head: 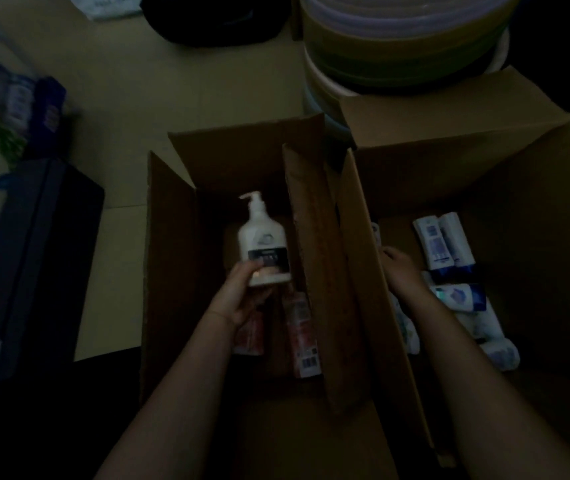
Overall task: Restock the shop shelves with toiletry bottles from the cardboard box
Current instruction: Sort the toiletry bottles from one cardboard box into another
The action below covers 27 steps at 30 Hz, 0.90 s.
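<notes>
Holding: my left hand (242, 299) grips a white pump bottle (264, 249) by its base, over the left cardboard box (172, 271), frame centre.
Right hand (399, 268): reaching into the right cardboard box (536, 220); finger state unclear.
Stock: white-and-blue bottles (449, 271) lie there, centre right.
</notes>
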Available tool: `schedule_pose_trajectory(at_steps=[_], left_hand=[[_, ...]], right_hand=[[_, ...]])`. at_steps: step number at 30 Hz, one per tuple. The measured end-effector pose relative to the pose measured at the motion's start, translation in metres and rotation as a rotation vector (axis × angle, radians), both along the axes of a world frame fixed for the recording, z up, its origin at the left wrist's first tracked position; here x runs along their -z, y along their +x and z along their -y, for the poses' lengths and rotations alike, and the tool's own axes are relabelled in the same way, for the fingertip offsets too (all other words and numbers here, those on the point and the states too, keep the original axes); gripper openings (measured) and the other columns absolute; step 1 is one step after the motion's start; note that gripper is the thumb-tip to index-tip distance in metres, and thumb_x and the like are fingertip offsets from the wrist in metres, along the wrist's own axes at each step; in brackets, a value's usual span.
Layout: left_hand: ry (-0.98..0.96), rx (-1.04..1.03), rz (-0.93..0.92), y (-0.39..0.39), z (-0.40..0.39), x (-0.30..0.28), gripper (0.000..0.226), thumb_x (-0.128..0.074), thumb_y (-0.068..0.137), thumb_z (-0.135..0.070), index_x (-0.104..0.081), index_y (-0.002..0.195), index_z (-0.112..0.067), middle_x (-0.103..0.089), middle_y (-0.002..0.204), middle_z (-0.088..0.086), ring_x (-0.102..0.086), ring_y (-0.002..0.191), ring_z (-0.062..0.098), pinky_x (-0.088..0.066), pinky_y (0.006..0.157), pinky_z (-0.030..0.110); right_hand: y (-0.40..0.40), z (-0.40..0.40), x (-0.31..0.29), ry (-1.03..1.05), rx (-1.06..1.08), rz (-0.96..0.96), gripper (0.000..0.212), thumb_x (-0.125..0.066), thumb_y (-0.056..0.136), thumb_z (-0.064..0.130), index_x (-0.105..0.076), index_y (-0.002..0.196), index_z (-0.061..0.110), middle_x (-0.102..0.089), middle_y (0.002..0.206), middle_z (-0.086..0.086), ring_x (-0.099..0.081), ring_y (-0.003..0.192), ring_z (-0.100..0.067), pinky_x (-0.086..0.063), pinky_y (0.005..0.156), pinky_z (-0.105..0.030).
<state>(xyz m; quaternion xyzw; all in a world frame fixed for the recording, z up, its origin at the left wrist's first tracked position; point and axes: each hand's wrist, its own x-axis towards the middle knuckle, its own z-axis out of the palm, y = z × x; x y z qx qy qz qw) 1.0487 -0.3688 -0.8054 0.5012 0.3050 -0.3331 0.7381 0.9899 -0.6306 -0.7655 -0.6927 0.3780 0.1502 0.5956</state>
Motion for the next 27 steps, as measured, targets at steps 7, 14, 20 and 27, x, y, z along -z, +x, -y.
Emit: schedule_pose_trajectory(at_steps=[7,14,20,27], left_hand=[[0.327,0.325,-0.121,-0.04,0.009,0.034,0.066,-0.082,0.074,-0.034,-0.053,0.132,-0.019,-0.065,0.121,0.011,-0.065,0.105,0.031,-0.055,0.089,0.048],[0.218,0.091,0.138,-0.012,0.053,-0.043,0.039,-0.049,0.098,-0.048,-0.066,0.118,-0.02,-0.073,0.109,0.006,-0.07,0.086,0.015,-0.052,0.072,0.028],[0.286,0.451,0.528,-0.024,0.153,-0.084,0.108,-0.077,0.064,-0.061,-0.024,0.154,-0.029,-0.047,0.148,-0.002,-0.049,0.132,0.017,-0.044,0.107,0.039],[0.45,0.298,0.684,-0.037,0.167,-0.073,0.069,-0.06,0.09,-0.025,-0.03,0.153,-0.031,-0.055,0.135,-0.004,-0.054,0.115,0.012,-0.041,0.093,0.025]], right_hand=[[-0.013,0.009,0.014,0.037,0.102,-0.068,0.022,-0.041,0.102,0.016,-0.057,0.087,0.01,-0.058,0.078,-0.007,-0.054,0.065,-0.015,-0.041,0.056,-0.024],[-0.015,0.022,0.031,0.152,0.312,-0.14,0.025,-0.041,0.099,0.01,-0.06,0.113,0.003,-0.054,0.078,-0.016,-0.051,0.061,-0.022,-0.043,0.058,-0.027],[-0.025,0.056,0.061,0.044,0.554,-0.207,0.028,-0.05,0.094,0.019,-0.058,0.115,0.001,-0.062,0.108,-0.016,-0.062,0.089,-0.03,-0.056,0.078,-0.039],[-0.056,0.096,0.075,-0.488,0.685,-0.368,0.064,-0.062,0.089,0.021,-0.035,0.146,0.007,-0.033,0.151,-0.017,-0.035,0.137,-0.037,-0.035,0.109,-0.05]])
